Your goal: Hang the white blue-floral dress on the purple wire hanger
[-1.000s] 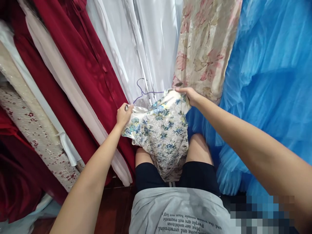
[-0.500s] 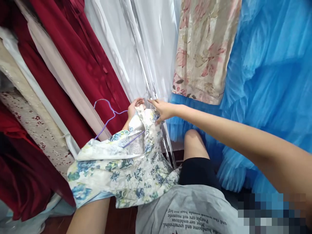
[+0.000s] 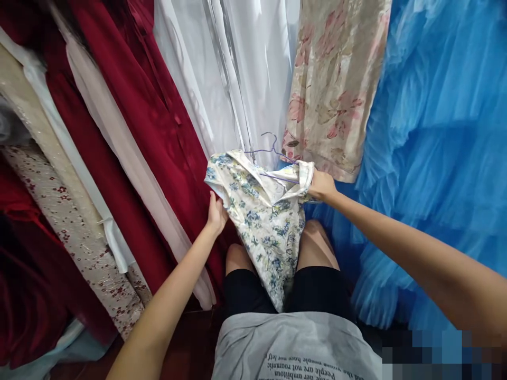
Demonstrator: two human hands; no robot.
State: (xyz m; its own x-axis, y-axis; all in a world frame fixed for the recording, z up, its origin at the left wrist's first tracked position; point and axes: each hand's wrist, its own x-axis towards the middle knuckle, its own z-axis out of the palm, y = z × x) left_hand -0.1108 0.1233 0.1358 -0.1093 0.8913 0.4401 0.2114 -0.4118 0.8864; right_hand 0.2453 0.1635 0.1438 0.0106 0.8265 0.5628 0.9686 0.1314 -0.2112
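A white dress with a blue, green and yellow floral print (image 3: 257, 221) hangs in front of my legs, its lower part narrowing between my thighs. A purple wire hanger (image 3: 273, 150) sits in its neckline, the hook standing free above the collar and pointing away from me. My left hand (image 3: 217, 214) grips the edge of the left sleeve, its fingers partly behind the cloth. On the other side my right hand (image 3: 322, 186) is closed on the right shoulder, its fingertips hidden by the fabric.
Dark red gowns (image 3: 130, 132) and a pale pink one (image 3: 119, 121) hang at the left. White gowns (image 3: 261, 68) hang straight ahead, next to a beige floral garment (image 3: 332, 95). Blue tulle (image 3: 431, 158) fills the right side. Dark red-brown floor (image 3: 186, 343) shows at the lower left.
My left hand has come out from inside the dress to the left sleeve edge. My right hand has moved right to the other shoulder. The dress and hanger have turned upright, facing me.
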